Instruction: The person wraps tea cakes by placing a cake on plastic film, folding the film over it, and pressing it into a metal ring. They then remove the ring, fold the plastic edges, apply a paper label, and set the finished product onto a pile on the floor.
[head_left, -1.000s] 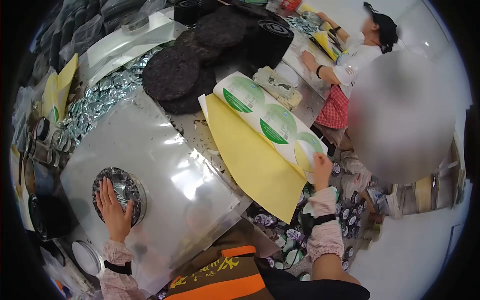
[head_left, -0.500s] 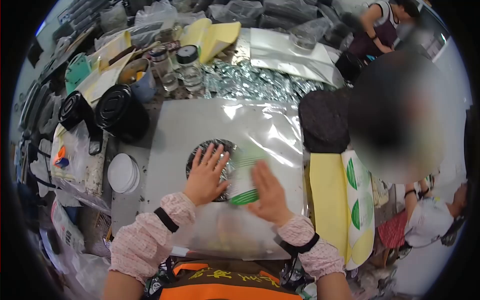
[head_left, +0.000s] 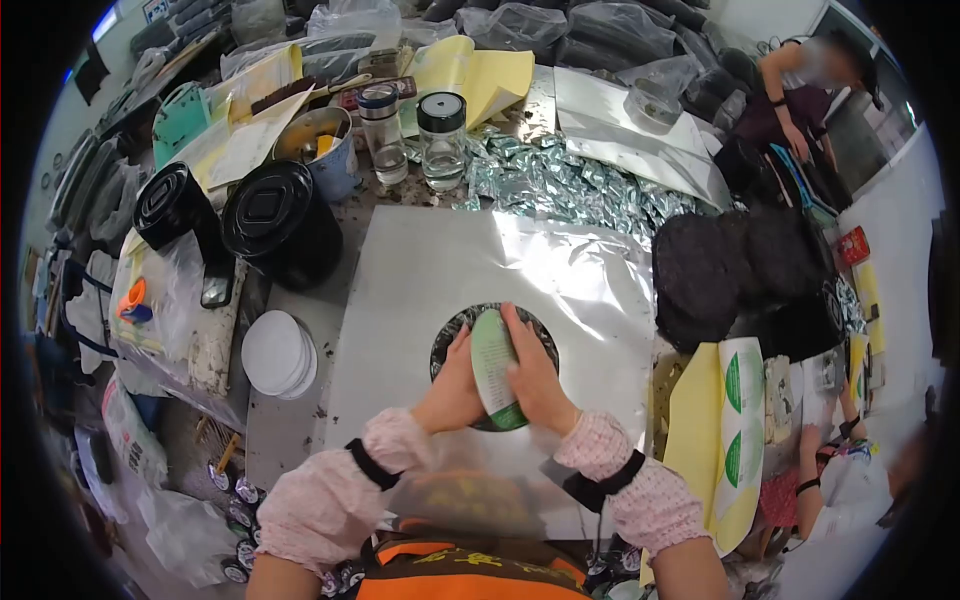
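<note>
Between my hands a green and white round label (head_left: 493, 360) with printed text is tilted up and slightly curled. My left hand (head_left: 452, 388) grips its left edge, while my right hand (head_left: 541, 378) holds the right side with the fingers pointing up. Beneath them lies a round black disc (head_left: 451, 328) with a shiny, crinkled film surface, partly hidden by the hands and label. It rests on a flat grey board covered by a clear plastic sheet (head_left: 400, 270).
On the left stand a lidded black canister (head_left: 280, 215) and stacked white discs (head_left: 273, 352). Two glass jars (head_left: 442, 150) and shiny foil packets (head_left: 570, 180) line the back. Dark round slabs (head_left: 695, 270) and yellow label sheets (head_left: 692, 420) lie on the right. Other people work beyond.
My left hand has lifted off the black disc to the label's left edge. The label has risen and tilted up over the disc, now between both hands. The camera view has shifted.
</note>
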